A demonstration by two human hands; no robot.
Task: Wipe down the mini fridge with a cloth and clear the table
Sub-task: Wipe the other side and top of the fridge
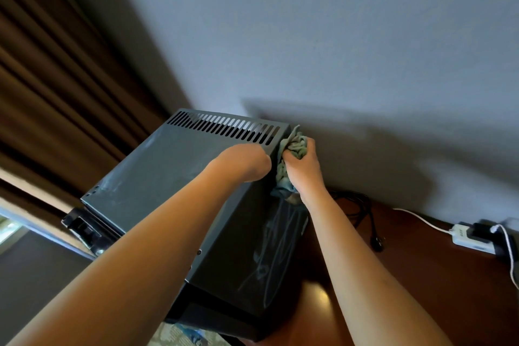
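The black mini fridge (157, 171) stands on a brown wooden table (415, 267), its top panel dusty and slotted with vents along the back. My left hand (244, 160) lies on the top at the right rear corner, its fingers curled over the edge and hidden. My right hand (303, 166) grips a crumpled grey-green cloth (295, 146) and presses it against the fridge's right side near the top. The glossy side below shows wipe streaks.
A grey wall rises close behind the fridge. Brown curtains (50, 87) hang at the left. On the table to the right lie a black cord with a plug (370, 230) and a white power strip (471, 239) with white cables.
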